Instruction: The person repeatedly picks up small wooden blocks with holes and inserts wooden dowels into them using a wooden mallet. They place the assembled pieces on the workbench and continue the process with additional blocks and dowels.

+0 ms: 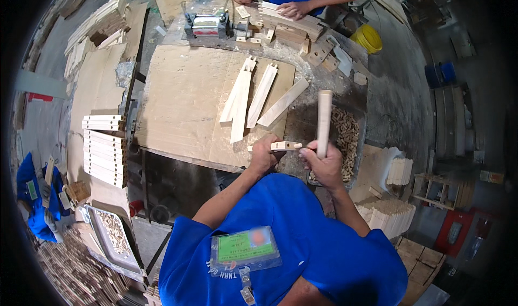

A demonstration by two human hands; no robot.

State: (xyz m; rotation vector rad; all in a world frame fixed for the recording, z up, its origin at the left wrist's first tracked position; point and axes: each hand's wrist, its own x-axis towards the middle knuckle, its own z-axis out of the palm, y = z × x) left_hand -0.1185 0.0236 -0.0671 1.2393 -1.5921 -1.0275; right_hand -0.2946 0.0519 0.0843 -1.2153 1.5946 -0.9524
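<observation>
My left hand (263, 154) is closed round a short-looking pale wooden piece (286, 145) with dark holes in its face. Its right end meets the fingertips of my right hand (328, 168), where a small peg seems to stick out. Upright in my right fist stands a round-ended wooden stick (324, 117). Beyond my hands several pale wooden rails lie on the board, among them a plain rail (284, 102) and one with pegs in its far end (262, 95). To the right of my right hand is a bin of loose wooden dowels (345, 139).
Across the table a co-worker's hand (295, 9) rests on stacked wood strips (291, 23), near a small clamp-like machine (208, 24). A yellow bucket (368, 38) stands at the far right. Drilled rails (103, 155) are stacked at left, above a tray of dowels (113, 233).
</observation>
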